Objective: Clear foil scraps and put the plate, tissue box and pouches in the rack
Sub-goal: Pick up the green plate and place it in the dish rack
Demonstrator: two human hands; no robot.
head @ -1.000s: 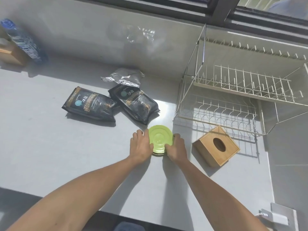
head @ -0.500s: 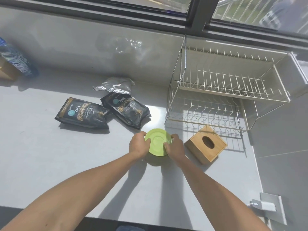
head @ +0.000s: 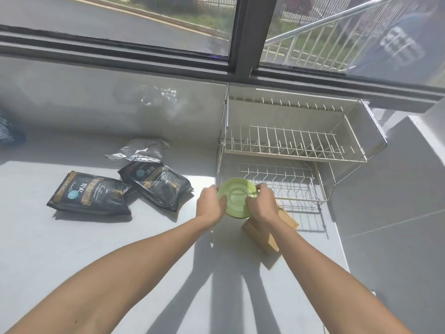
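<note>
Green plate (head: 237,197): lifted off the counter (head: 72,237) since a second ago, now pinched at opposite rims by left hand (head: 210,203) and right hand (head: 263,204), held before the dish rack (head: 289,150) lower tier. Racking looks imminent. Two black pouches (head: 90,195), foil scrap (head: 139,150), wooden tissue box (head: 263,238): untouched on counter.

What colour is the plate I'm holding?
Light green, plain, with raised concentric rings; the plate shows best in the head view.
</note>
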